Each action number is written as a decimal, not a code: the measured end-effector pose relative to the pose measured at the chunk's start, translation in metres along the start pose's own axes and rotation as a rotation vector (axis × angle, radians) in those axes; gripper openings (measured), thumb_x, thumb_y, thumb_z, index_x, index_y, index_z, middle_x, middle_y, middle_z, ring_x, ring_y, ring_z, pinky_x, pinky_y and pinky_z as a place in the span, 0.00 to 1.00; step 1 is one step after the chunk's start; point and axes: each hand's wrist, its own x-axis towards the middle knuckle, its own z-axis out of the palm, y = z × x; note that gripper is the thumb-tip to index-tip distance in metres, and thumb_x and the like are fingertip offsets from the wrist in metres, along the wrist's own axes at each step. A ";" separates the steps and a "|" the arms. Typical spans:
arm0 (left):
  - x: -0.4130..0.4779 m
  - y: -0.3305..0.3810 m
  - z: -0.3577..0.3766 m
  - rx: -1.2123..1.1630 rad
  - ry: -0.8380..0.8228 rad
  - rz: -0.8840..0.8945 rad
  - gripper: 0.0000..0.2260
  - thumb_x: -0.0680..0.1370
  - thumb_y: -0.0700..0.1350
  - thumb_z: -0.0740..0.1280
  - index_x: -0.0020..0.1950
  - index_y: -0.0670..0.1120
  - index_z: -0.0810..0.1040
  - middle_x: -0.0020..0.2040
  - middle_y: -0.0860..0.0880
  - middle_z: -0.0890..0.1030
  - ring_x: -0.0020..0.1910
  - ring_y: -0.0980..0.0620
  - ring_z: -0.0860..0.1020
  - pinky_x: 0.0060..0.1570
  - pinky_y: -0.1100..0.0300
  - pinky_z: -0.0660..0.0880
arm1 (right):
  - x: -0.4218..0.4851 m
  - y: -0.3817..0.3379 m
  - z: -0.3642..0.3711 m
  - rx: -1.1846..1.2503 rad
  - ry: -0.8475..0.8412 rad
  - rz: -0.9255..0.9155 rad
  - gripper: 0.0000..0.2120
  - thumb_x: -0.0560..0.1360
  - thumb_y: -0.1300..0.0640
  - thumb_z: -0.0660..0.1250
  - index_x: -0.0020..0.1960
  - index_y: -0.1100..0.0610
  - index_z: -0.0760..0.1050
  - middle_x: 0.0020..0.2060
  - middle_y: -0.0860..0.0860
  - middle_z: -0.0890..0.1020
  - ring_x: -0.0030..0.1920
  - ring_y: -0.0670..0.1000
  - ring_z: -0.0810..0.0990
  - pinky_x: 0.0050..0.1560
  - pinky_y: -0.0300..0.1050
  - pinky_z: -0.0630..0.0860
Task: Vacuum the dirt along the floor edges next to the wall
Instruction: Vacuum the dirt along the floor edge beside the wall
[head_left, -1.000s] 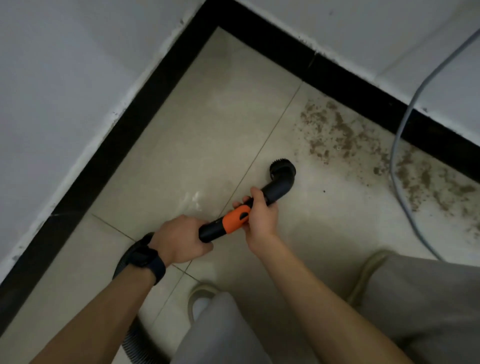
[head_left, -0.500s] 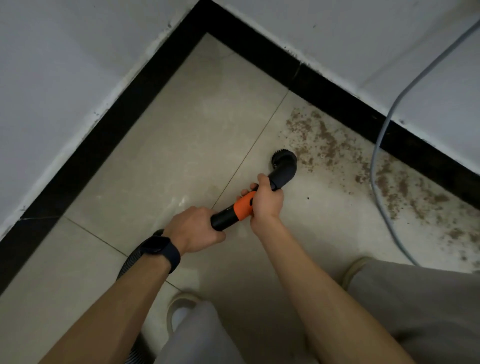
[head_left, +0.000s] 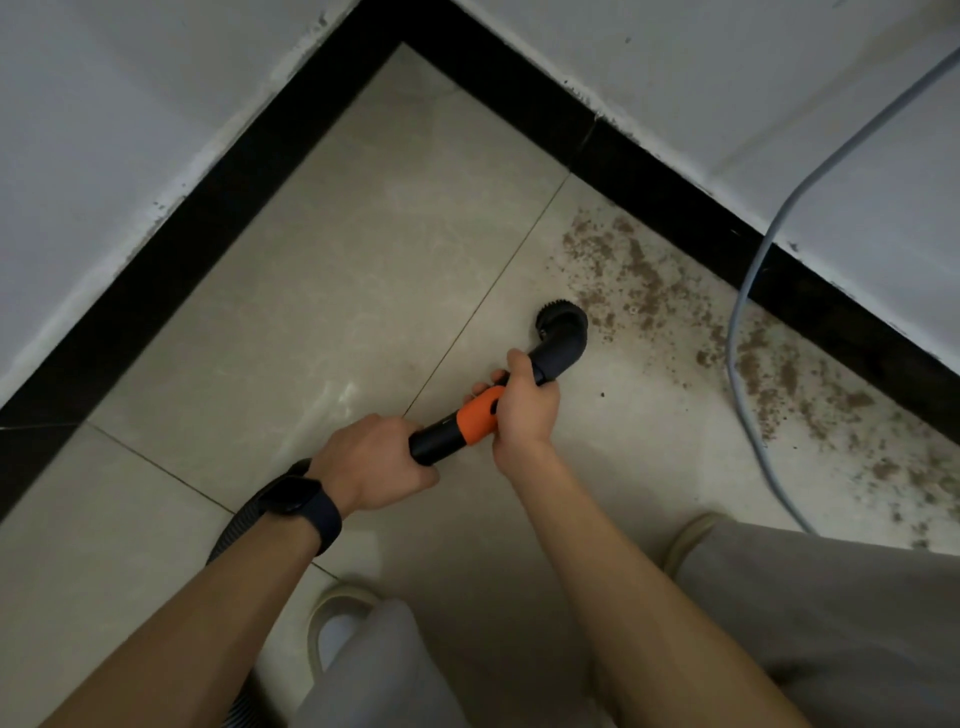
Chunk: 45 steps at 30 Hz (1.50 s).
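A black vacuum wand with an orange collar (head_left: 478, 418) ends in a bent round brush nozzle (head_left: 562, 325). My left hand (head_left: 371, 462) grips the wand's rear end, where the ribbed hose (head_left: 244, 519) joins. My right hand (head_left: 524, 402) grips it just ahead of the orange collar. The nozzle sits at the left edge of a band of brown dirt (head_left: 727, 332) that runs along the black skirting (head_left: 675, 208) of the right wall. The floor to the left of the nozzle looks clean.
A grey cable (head_left: 737, 332) hangs down the right wall and trails across the dirty tiles. The two white walls meet in a corner at the top. My feet in light shoes (head_left: 332, 623) and grey trousers fill the bottom of the view.
The nozzle has shifted a little to the right, up to the near edge of the dirt band. Both hands keep the same grip on the wand.
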 end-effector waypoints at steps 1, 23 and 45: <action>0.003 0.002 -0.003 -0.014 0.018 -0.013 0.10 0.69 0.54 0.70 0.36 0.52 0.71 0.32 0.52 0.77 0.30 0.51 0.75 0.31 0.61 0.68 | 0.003 -0.006 0.005 -0.013 -0.014 -0.005 0.07 0.82 0.58 0.66 0.54 0.58 0.68 0.37 0.55 0.76 0.25 0.51 0.78 0.31 0.48 0.79; 0.026 0.013 -0.026 -0.150 0.141 0.010 0.07 0.71 0.51 0.70 0.42 0.53 0.74 0.36 0.51 0.79 0.33 0.50 0.78 0.33 0.60 0.72 | 0.029 -0.036 0.045 -0.082 -0.036 -0.079 0.07 0.79 0.57 0.67 0.51 0.60 0.73 0.35 0.55 0.78 0.24 0.51 0.78 0.34 0.48 0.78; 0.034 0.007 0.005 0.290 0.600 0.294 0.18 0.74 0.50 0.70 0.61 0.47 0.71 0.42 0.47 0.81 0.27 0.42 0.78 0.26 0.59 0.65 | 0.013 -0.031 0.037 -0.031 -0.090 -0.100 0.14 0.81 0.60 0.68 0.61 0.58 0.65 0.25 0.48 0.78 0.24 0.49 0.78 0.41 0.55 0.82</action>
